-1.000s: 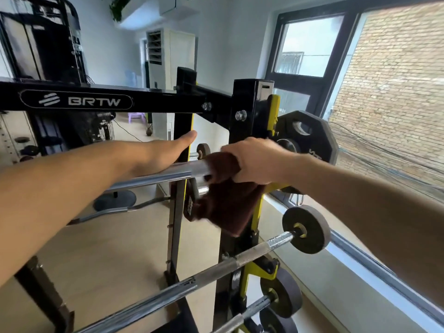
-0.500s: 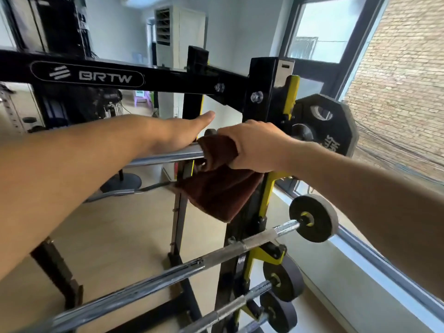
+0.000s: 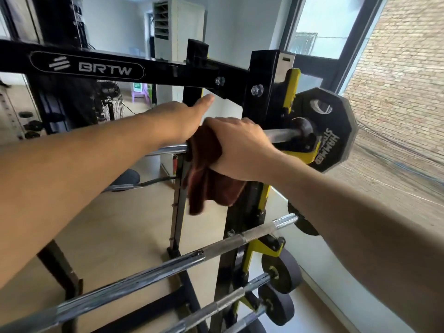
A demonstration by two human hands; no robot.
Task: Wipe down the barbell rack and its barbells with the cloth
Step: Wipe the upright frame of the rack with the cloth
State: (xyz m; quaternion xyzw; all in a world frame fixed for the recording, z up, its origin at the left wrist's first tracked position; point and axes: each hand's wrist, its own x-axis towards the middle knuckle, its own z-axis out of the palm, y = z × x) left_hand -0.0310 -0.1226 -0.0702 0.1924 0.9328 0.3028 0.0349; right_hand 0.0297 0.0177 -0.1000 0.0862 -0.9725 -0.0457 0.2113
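Observation:
The black and yellow barbell rack [image 3: 262, 92] stands in front of me with a BRTW crossbeam [image 3: 168, 68] on top. The top barbell [image 3: 281, 135] lies in its highest cradle, with a black weight plate [image 3: 336, 131] on its right end. My right hand [image 3: 237, 147] grips the dark red cloth [image 3: 211, 188] wrapped over that bar, and the loose cloth hangs below. My left hand [image 3: 177, 121] lies over the same bar just left of the cloth, thumb stretched out, fingers hidden behind the bar.
Lower barbells [image 3: 168, 267] [image 3: 228, 299] with small black plates [image 3: 283, 272] sit in the cradles beneath. A large window [image 3: 408, 92] runs close along the right. A white air-conditioner tower [image 3: 175, 27] stands at the back, and tan floor [image 3: 108, 224] lies to the left.
My right hand has slid the cloth leftward along the top bar, up against my left hand. More bare bar now shows between my right hand and the plate.

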